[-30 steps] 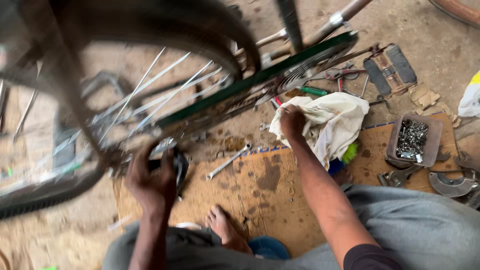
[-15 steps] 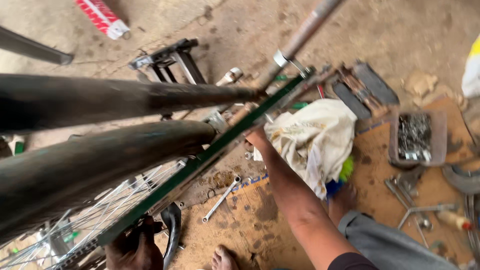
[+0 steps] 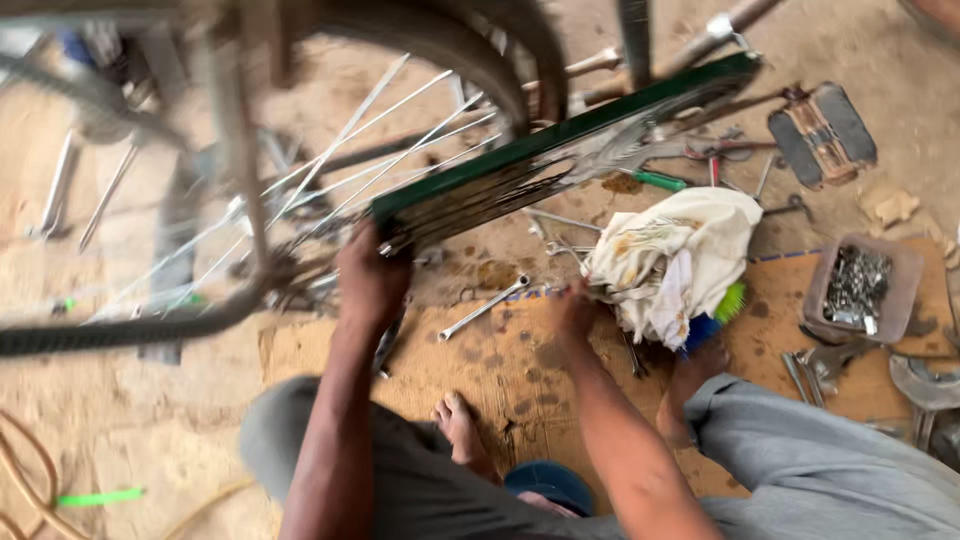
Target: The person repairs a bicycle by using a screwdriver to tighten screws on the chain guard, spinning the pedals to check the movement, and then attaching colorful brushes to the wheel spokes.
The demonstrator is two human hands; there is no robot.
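Note:
An upturned bicycle fills the top of the view, with its spoked wheel (image 3: 300, 190) blurred at the left and a green frame bar (image 3: 560, 160) slanting up to the right. My left hand (image 3: 370, 275) is closed at the lower end of that bar, by the wheel's hub, and a dark tool (image 3: 390, 340) sticks out beneath it. My right hand (image 3: 575, 308) rests at the left edge of a crumpled white cloth (image 3: 670, 255), and its fingers are hidden. A silver wrench (image 3: 485, 308) lies between my hands on a cardboard sheet (image 3: 500, 370).
A tray of bolts (image 3: 860, 285) sits at the right, with a bicycle pedal (image 3: 825, 135) above it. A green-handled screwdriver (image 3: 655, 180) and loose tools lie near the cloth. My bare foot (image 3: 460, 430) rests on the cardboard. More spanners lie on the sandy ground (image 3: 60, 185).
The view has swung back down and left. My right hand has slid from the top of the cloth to its left edge. My left hand stays at the hub end of the green bar.

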